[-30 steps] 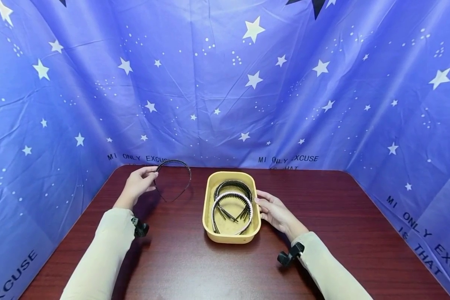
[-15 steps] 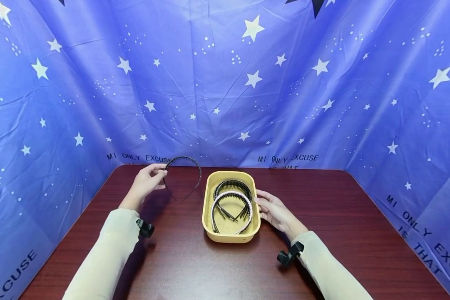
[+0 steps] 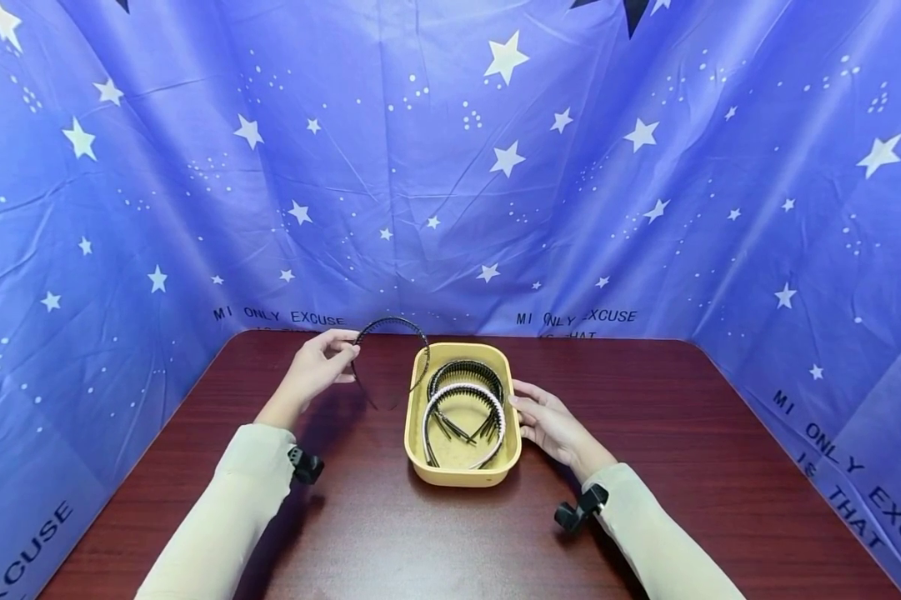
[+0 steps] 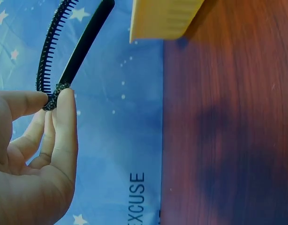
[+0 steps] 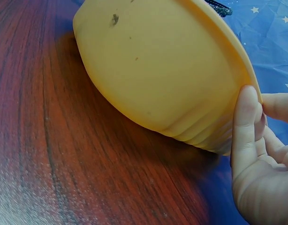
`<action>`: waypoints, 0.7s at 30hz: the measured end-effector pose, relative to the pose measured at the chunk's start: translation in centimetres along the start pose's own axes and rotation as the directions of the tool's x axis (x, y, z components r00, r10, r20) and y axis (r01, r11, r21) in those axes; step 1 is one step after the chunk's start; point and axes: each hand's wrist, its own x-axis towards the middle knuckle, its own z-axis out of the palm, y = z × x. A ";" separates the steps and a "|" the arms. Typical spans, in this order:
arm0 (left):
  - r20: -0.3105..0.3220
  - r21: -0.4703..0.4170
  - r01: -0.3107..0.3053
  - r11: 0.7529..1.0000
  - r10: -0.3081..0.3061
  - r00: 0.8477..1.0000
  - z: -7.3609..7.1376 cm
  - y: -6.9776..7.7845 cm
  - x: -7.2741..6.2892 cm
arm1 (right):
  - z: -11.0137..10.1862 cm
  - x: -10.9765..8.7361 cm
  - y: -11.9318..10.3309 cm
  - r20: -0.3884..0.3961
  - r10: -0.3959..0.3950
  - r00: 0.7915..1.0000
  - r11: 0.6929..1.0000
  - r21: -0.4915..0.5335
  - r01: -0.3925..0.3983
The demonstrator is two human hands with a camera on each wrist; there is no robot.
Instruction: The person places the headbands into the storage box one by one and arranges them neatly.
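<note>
My left hand point(image 3: 315, 367) pinches a black headband point(image 4: 87, 43) between thumb and fingertips. This toothed, glittery hoop is held up at the left of the yellow plastic bin point(image 3: 461, 477), and its right side overlaps the bin's left rim in the head view. Inside the bin lie a white-edged headband point(image 3: 433, 414) and several black headbands point(image 3: 467, 367), partly stacked on one another. On the bin's right side, my right hand point(image 3: 555, 425) grips the rim, thumb over the edge and fingers against the outer wall, as the right wrist view shows.
The bin stands mid-table on a dark red wood table point(image 3: 683, 500). Blue star-printed cloth point(image 3: 450, 167) hangs behind the table and along both sides. A black wrist mount point(image 3: 306, 465) is on the left sleeve, another mount point(image 3: 581, 508) on the right.
My left hand has carried the headband rightward, from apart from the bin until the hoop overlaps its left rim in view. My right hand and the bin have stayed put.
</note>
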 end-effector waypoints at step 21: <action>0.036 0.013 -0.029 1.000 0.028 0.999 4.4 1.4 -0.7 | 0.0 0.1 0.1 -0.006 0.003 1.000 1.000 0.000 -0.003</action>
